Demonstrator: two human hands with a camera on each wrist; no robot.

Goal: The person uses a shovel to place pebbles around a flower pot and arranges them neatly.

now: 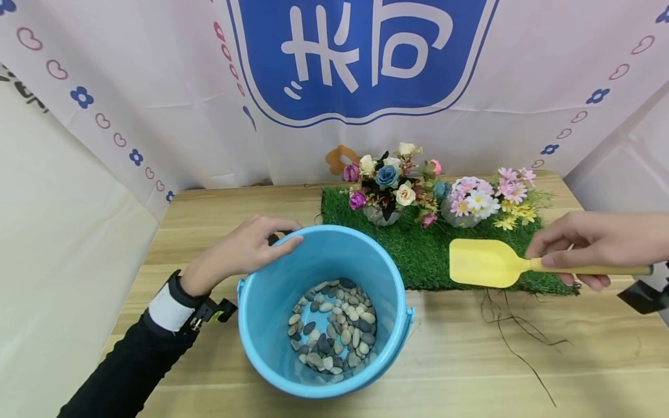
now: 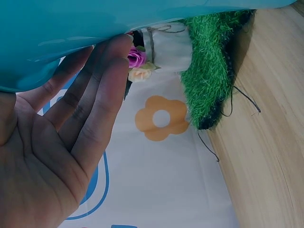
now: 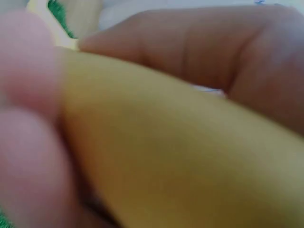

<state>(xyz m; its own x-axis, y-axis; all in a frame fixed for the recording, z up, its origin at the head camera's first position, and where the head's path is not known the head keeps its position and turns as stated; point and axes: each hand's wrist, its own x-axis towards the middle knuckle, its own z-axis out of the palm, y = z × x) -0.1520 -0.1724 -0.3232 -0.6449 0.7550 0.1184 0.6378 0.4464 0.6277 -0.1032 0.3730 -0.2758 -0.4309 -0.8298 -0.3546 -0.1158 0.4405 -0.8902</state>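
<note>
A blue bucket (image 1: 266, 319) stands upright on the wooden table in the head view, with several grey and white pebbles (image 1: 345, 313) on its bottom. My left hand (image 1: 256, 247) grips its rim at the far left, thumb over the top. In the left wrist view, the fingers (image 2: 102, 104) of that hand lie nearly straight along the bucket's outer wall (image 2: 109, 19). To the right, my right hand (image 1: 601, 244) holds a yellow toy shovel (image 1: 483, 264) by its handle, the blade pointing left over the grass mat. Up close in the right wrist view, the handle (image 3: 166, 142) runs between thumb and fingers.
Behind the bucket's right side lies a green artificial grass mat (image 1: 418, 261). Two flower arrangements, one with roses (image 1: 387, 177) and one with daisies (image 1: 481, 200), stand on it. Loose dark threads (image 1: 509, 319) trail over the table (image 1: 460, 371). A printed white cloth (image 1: 172, 87) hangs behind.
</note>
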